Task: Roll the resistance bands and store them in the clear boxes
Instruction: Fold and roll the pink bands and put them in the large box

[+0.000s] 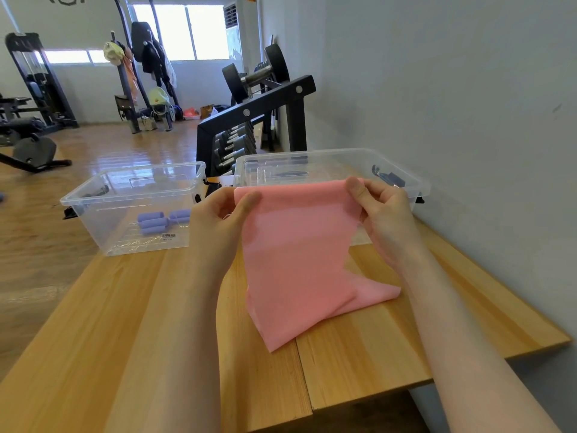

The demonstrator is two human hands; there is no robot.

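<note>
Pink band (296,260) is hanging from both hands, left hand (218,214) and right hand (381,210) pinching its top corners; barcode sticker (168,236), unreadable, is sitting at ten o'clock on the left box (93,198).

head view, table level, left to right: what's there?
Left clear box holding purple rolls → left hand → pink band, pinched at its top edge by both hands → right hand. The right clear box sits behind the band and hands.

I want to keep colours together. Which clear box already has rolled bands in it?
The left clear box, beside the left hand: purple rolled bands lie on its floor. The right clear box shows none.
</note>
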